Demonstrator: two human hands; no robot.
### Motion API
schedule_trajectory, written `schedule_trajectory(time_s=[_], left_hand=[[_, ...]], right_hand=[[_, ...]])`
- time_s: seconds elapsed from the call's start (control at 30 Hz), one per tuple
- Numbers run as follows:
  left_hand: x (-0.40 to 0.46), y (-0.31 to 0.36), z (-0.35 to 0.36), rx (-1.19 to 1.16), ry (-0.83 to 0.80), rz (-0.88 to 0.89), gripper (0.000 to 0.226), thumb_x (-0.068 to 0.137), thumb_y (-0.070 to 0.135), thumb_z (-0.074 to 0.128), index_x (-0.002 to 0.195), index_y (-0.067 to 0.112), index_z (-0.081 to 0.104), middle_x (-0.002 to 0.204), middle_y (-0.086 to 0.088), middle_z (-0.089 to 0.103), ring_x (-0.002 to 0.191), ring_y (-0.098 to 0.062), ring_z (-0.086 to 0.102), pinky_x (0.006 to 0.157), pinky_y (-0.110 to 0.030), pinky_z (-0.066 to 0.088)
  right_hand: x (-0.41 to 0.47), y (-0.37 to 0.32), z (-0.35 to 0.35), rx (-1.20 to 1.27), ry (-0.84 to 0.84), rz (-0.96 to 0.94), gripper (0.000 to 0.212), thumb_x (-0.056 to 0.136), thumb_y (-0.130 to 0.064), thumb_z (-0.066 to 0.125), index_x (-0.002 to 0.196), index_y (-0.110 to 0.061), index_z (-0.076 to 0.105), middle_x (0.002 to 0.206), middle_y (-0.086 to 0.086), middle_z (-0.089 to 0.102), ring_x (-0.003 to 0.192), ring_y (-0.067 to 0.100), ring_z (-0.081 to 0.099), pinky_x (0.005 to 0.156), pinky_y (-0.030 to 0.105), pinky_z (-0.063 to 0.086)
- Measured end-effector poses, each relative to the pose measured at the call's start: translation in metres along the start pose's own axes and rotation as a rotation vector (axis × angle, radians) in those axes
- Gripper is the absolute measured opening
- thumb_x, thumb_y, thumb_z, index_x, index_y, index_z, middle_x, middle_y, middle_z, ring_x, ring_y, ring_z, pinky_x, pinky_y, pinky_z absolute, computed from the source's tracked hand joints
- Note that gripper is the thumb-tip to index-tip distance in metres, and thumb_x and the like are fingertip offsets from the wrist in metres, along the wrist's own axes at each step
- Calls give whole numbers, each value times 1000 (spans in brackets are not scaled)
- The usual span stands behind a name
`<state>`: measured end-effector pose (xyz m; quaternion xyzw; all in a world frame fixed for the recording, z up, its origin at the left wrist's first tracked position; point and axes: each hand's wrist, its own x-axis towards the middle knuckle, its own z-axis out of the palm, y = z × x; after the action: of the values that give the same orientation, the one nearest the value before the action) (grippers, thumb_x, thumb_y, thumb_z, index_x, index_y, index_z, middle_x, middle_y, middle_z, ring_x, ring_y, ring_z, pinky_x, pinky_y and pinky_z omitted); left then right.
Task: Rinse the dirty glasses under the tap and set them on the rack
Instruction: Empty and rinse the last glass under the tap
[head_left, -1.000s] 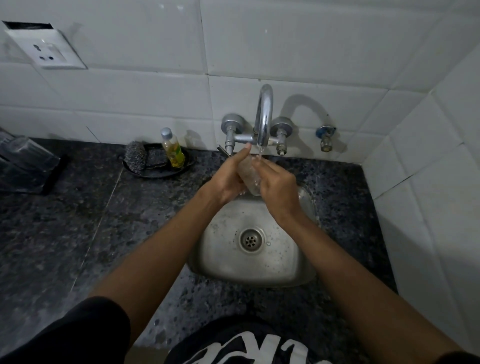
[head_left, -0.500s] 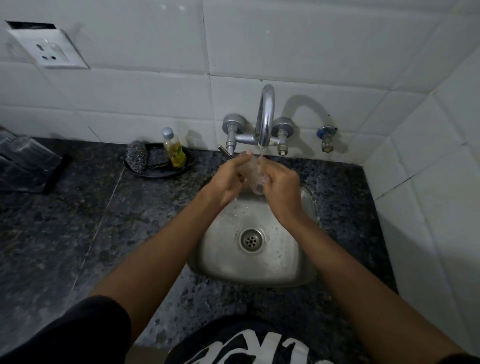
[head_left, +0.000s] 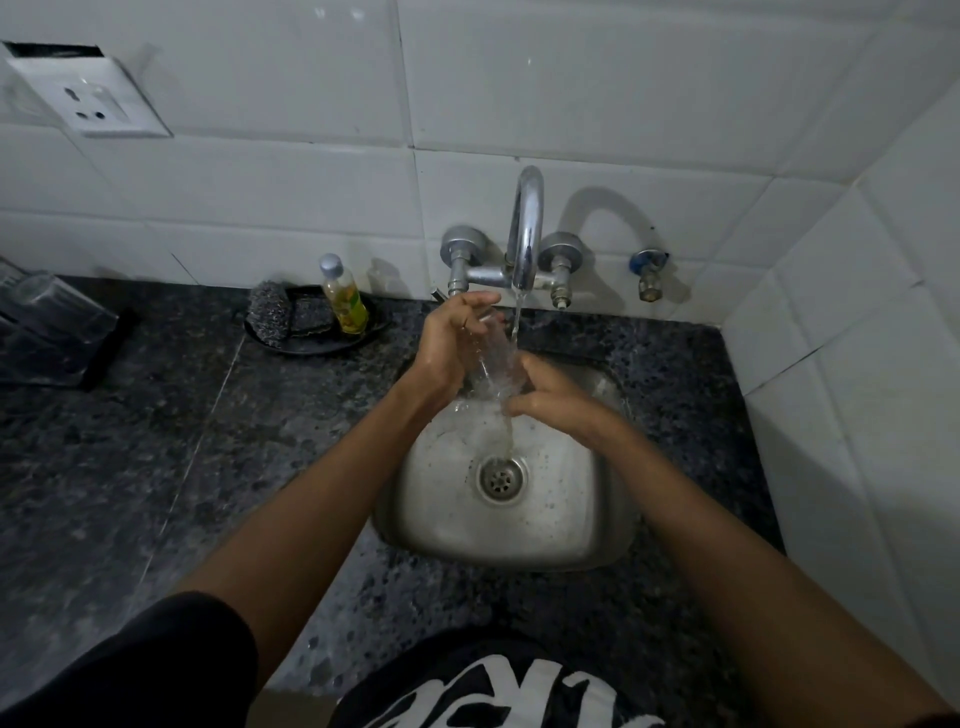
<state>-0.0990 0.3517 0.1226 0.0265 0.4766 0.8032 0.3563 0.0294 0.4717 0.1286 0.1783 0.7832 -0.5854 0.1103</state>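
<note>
- While water runs from the tap, both hands hold one clear glass over the sink, just under the spout.
- left hand: grip curled round the upper part of the glass, thumb and index meeting near its top end; fingers wrapped, not spread.
- right hand: grip curled round the lower end of the glass, fingers pressed against its side.
- glass is tilted, long axis running from upper left by the spout down toward lower right; lower end points at the sink bowl. Cannot tell which end is the mouth, too much splash and blur.
- water stream hits the glass on its right side, runs on down to the drain; foam or splash in the bowl around it.
- sink is a small steel bowl set into a dark speckled stone worktop, against the back wall.
- tap is wall-mounted, two valve knobs either side of a tall curved spout; a separate small valve on the wall to its right.
- left of the tap on the worktop: black dish holding a steel scrubber, a sponge pad, and a small bottle of yellow liquid standing upright.
- far left edge: rack with clear glasses on it, well apart from the sink.
- white tiled walls behind and on the right; socket plate upper left.
- dark sleeve on left arm, dark shirt with white print at bottom.
</note>
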Motion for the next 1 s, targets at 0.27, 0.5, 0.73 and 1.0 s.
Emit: schedule_trajectory(time_s=[0.27,0.5,0.73,1.0], left_hand=[[-7,6,-3,680,-169,409,37,89,7,57,123,17,70,128,-6,67,117,-21,64,101,-37,53],[2,12,-41,1596,-607,1074,59,102,12,60,153,-10,42,162,-29,39,154,-43,33,128,-53,27],[-5,2,-32,1670,-604,1016,63,100,9,59,157,-8,37,155,-31,46,147,-45,43,123,-55,35],[-20,-18,-35,1580,-427,1092,54,102,11,61,150,-8,46,148,-29,55,140,-44,50,119,-55,42]], right_hand=[[5,0,-2,92,227,-98,42,87,-31,85,122,-20,65,113,-5,74,104,11,72,91,27,59],[-3,1,-27,-88,258,-78,57,70,-57,89,112,-24,73,99,-5,79,91,11,77,89,47,63],[-16,2,-16,-434,471,-285,52,71,-42,89,114,-18,71,100,-2,70,87,14,68,77,30,56],[-23,2,-18,-77,287,-78,56,78,-44,91,123,-22,66,115,0,75,93,13,76,82,36,65]])
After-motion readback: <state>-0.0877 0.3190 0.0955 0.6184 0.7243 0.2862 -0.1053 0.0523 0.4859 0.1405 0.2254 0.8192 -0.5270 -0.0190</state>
